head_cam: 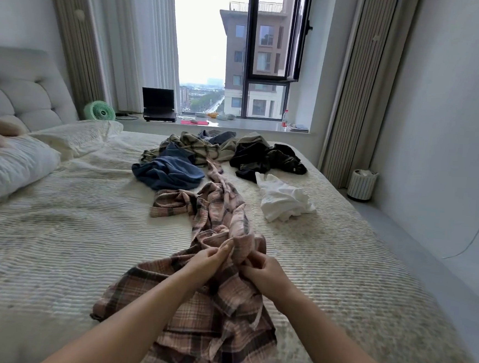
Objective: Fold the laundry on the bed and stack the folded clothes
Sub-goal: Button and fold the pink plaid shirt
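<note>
A pink-and-brown plaid shirt (218, 217) lies stretched along the middle of the bed (56, 238), from the far pile down to me. My left hand (209, 259) and my right hand (263, 269) both pinch a bunched part of this shirt close together. Farther back lie a blue garment (167, 170), a green plaid garment (198, 146), a black garment (263, 157) and a crumpled white garment (282, 199), all unfolded.
Pillows (10, 163) and a padded headboard (25, 87) are at the left. A window ledge behind the bed holds a laptop (158, 104), a green fan (99, 111) and a bottle (285, 118). A small bin (362, 184) stands on the floor at the right.
</note>
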